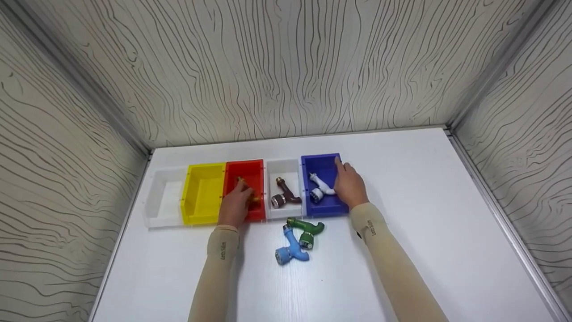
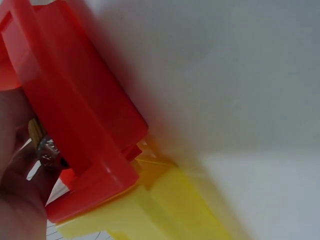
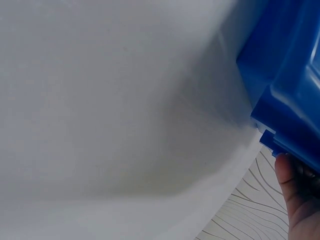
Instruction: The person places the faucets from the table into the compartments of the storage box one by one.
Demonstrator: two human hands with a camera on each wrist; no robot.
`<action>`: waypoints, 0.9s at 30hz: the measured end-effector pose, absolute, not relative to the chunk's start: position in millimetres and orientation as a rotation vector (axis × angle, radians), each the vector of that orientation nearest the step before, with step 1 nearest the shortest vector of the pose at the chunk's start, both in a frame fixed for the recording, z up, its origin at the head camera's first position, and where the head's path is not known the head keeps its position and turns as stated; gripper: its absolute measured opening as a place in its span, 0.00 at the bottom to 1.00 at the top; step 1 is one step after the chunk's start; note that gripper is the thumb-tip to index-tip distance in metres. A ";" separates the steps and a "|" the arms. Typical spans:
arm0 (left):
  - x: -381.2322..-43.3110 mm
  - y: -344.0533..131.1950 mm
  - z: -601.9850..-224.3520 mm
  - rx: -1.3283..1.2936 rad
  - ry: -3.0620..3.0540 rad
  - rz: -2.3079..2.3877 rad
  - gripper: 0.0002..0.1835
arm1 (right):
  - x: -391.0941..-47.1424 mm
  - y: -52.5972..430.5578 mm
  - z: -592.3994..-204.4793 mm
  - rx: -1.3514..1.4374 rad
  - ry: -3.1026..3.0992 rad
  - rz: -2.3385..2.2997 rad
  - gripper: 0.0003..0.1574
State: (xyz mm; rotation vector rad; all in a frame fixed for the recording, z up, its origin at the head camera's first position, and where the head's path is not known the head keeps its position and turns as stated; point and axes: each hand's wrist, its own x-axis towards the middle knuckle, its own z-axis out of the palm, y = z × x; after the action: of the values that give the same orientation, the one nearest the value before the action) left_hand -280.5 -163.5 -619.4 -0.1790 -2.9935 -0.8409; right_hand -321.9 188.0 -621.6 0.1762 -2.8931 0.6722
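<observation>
In the head view my left hand (image 1: 235, 205) reaches into the red bin (image 1: 256, 166), its fingers round a yellow tap (image 1: 241, 180). The hand covers much of that tap; between the fingers in the left wrist view show its yellow part and silvery ringed end (image 2: 48, 151). My right hand (image 1: 351, 185) grips the right side wall of the blue bin (image 1: 324, 208), fingers at the rim near its far corner. Inside the blue bin lies a white tap (image 1: 321, 184), its spout beside that hand. A brown tap (image 1: 288, 193) lies in the white bin (image 1: 283, 166) between them.
Left of the red bin stand a yellow bin (image 1: 205, 190) and a translucent white bin (image 1: 165, 197), in the same row. A green tap (image 1: 308, 228) and a light blue tap (image 1: 291, 248) lie on the white table (image 1: 424, 214) before the row. Wood-patterned panels (image 1: 286, 67) enclose the table.
</observation>
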 end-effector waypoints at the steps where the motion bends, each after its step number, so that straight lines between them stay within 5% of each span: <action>1: -280.0 -163.4 -619.3 -0.175 -2.996 -0.848 0.21 | -322.0 188.0 -622.1 0.179 -2.891 0.670 0.34; 27: -289.2 -157.5 -619.3 -0.130 -3.138 -0.624 0.22 | -323.6 187.3 -618.6 0.169 -2.912 0.651 0.34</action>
State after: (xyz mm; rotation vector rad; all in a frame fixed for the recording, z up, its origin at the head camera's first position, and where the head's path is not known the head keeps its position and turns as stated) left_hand -289.2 -157.5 -619.3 -0.1297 -3.1383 -0.6243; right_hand -323.6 187.3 -618.6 0.1694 -2.9125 0.6509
